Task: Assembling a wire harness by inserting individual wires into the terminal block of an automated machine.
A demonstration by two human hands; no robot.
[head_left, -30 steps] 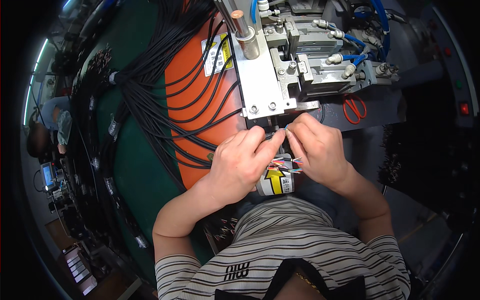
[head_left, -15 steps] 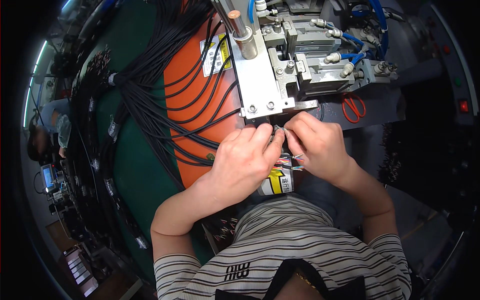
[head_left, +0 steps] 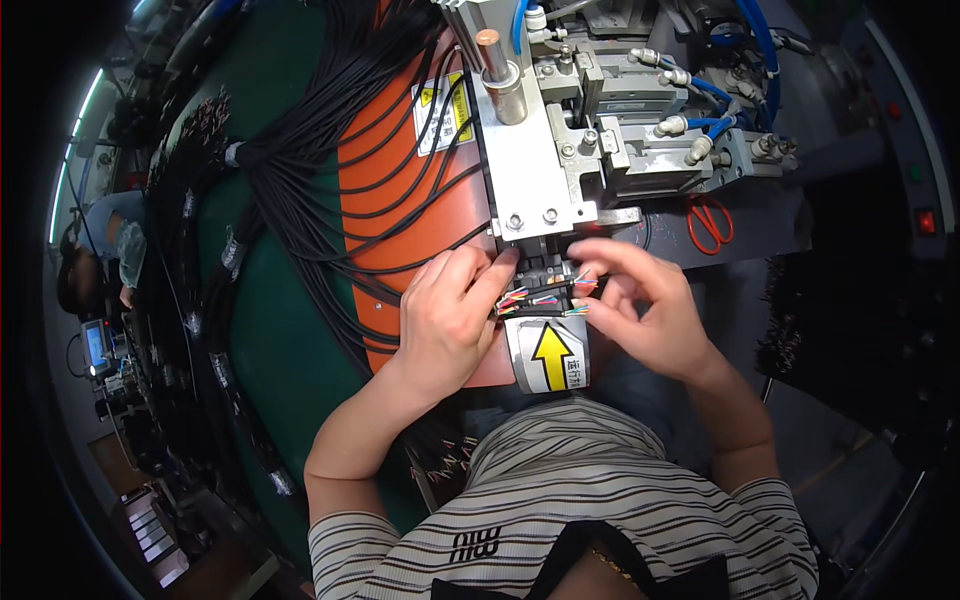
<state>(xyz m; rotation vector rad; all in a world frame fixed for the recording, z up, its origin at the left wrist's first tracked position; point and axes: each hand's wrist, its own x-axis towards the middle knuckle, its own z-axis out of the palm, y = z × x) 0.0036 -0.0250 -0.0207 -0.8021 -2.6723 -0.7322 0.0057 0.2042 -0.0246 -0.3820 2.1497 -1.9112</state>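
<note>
My left hand (head_left: 440, 318) is closed at the left side of a black slotted holder (head_left: 545, 268), thumb and forefinger together. What they pinch is hidden behind the fingers. Black cable ends with stripped, multicoloured wires (head_left: 542, 300) lie across the holder, between my two hands. Right of those ends, my right hand (head_left: 650, 305) has its thumb and forefinger spread apart, the fingertips close beside the coloured wires. Just below the wires, a white plate (head_left: 520, 350) carries a yellow arrow (head_left: 552, 350).
A metal press fixture (head_left: 525, 180) with pneumatic cylinders (head_left: 650, 150) and blue hoses stands beyond my hands. Many black cables (head_left: 300, 190) fan over an orange panel (head_left: 375, 235) and green mat (head_left: 270, 320). Red-handled scissors (head_left: 708, 225) lie right. Another person (head_left: 110, 230) is far left.
My hands have moved apart from their shared pinch over the holder. The left went left, the right opened its fingers, and the coloured wire ends and yellow arrow came into fuller view.
</note>
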